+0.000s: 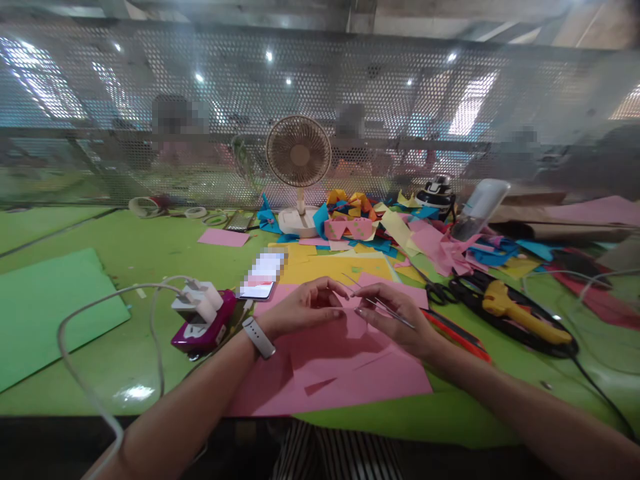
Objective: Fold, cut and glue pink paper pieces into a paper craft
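Observation:
Over pink paper sheets [360, 377] on the table, my two hands meet almost fingertip to fingertip. My right hand [395, 317] grips thin metal tweezers [387, 309], which slant across its fingers toward the left. My left hand [307, 308] is curled, thumb and fingers bent close together. Something small and pink may be between the fingertips, but it blends with the paper below. Narrow pink paper scraps lie on the sheet beneath. A watch with a light band is on my left wrist.
A phone [263, 275] and a purple power strip with chargers [200, 333] lie left. At right are scissors [440, 292], a red cutter [457, 335] and a yellow glue gun [525, 313]. Behind stand a fan [299, 153] and heaped paper scraps [435, 240]. Cables cross both sides.

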Motion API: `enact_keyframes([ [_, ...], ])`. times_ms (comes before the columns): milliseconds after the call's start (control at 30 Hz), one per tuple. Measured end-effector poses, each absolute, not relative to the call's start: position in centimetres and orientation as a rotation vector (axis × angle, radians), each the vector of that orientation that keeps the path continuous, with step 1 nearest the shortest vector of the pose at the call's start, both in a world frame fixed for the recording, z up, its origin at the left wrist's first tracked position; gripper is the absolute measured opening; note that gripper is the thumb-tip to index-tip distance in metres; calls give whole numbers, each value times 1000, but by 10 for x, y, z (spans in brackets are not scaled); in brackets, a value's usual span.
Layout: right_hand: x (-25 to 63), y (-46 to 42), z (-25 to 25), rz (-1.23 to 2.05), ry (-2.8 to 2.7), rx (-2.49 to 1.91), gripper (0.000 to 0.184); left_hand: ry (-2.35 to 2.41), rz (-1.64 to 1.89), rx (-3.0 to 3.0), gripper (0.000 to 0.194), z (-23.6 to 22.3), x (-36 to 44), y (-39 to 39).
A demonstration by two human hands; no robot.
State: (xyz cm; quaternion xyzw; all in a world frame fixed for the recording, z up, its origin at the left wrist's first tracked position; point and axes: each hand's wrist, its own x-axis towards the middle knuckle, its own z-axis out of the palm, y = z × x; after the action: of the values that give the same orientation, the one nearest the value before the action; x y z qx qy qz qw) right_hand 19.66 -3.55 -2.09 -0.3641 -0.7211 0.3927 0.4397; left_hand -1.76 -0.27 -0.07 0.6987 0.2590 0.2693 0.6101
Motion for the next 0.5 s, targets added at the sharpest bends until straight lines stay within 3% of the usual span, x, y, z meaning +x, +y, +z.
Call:
enact_keyframes([
  [500, 193, -37, -22, 966, -1774, -913, 24, 676, 659, 1671, 32, -3, -16, -2],
])
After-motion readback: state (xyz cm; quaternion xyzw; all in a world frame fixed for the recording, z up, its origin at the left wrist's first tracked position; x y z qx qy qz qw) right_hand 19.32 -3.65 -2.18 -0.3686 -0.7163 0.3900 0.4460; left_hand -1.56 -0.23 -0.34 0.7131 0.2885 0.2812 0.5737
